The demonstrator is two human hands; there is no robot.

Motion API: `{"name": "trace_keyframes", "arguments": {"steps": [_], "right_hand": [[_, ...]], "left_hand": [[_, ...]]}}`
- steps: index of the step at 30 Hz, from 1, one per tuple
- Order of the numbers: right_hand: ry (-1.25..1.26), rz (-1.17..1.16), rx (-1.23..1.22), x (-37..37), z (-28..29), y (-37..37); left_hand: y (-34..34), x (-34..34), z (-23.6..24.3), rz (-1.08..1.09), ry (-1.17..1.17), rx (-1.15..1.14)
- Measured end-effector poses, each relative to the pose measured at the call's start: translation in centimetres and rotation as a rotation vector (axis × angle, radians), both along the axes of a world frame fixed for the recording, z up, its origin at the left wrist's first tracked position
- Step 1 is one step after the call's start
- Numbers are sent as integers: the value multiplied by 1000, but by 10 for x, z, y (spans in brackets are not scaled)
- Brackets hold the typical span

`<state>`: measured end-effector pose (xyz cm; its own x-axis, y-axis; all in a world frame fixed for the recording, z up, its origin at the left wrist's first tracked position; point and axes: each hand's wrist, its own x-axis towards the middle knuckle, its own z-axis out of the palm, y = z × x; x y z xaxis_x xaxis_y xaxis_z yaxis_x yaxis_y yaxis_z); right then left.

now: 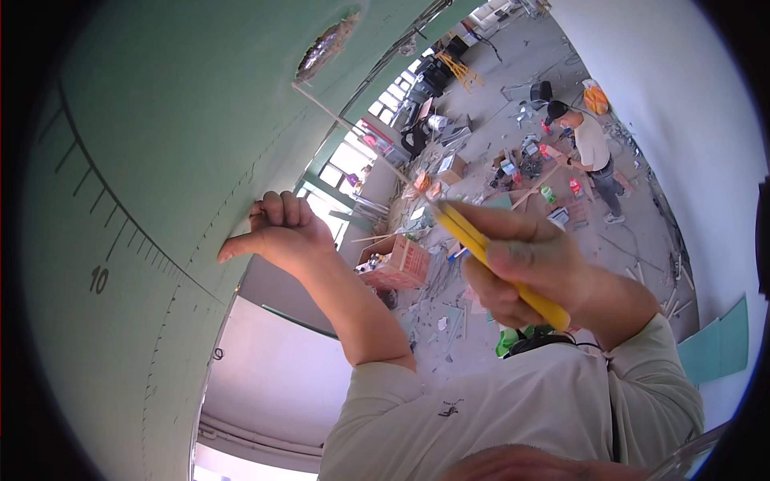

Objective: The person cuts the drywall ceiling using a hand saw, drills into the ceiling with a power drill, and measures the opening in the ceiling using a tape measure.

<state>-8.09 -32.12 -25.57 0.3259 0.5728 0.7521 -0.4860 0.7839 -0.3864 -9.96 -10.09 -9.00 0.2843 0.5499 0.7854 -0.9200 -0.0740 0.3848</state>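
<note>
My right hand point(521, 264) grips the yellow handle point(465, 228) of a tool whose thin pale shaft point(365, 138) points up toward a ragged hole point(325, 48) in the green board surface point(160, 96). My left hand point(277, 224) is at that board's edge, fingers curled with nothing visible in them and the thumb stretched out toward the surface. Beside it run small tick marks and a drawn curved scale point(108, 192) with dark lines.
Below, a person point(593, 148) in a pale shirt bends over items on a debris-strewn floor point(626, 240). Also there are a cardboard box point(397, 264), black bags, a yellow stand point(461, 72) and greenish panels point(714, 345) against the white wall at right.
</note>
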Motion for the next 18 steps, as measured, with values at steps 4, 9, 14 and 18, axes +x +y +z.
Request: {"name": "trace_keyframes", "arguments": {"steps": [4, 9, 14, 18], "right_hand": [[-57, 210, 86, 0, 1, 8], [7, 333, 177, 17, 8, 16], [7, 390, 213, 8, 12, 24], [-14, 60, 152, 13, 0, 26]], "left_hand": [[4, -1, 1, -6, 10, 8], [4, 0, 0, -36, 26, 27], [8, 0, -1, 4, 23, 18], [13, -6, 0, 13, 37, 31]]}}
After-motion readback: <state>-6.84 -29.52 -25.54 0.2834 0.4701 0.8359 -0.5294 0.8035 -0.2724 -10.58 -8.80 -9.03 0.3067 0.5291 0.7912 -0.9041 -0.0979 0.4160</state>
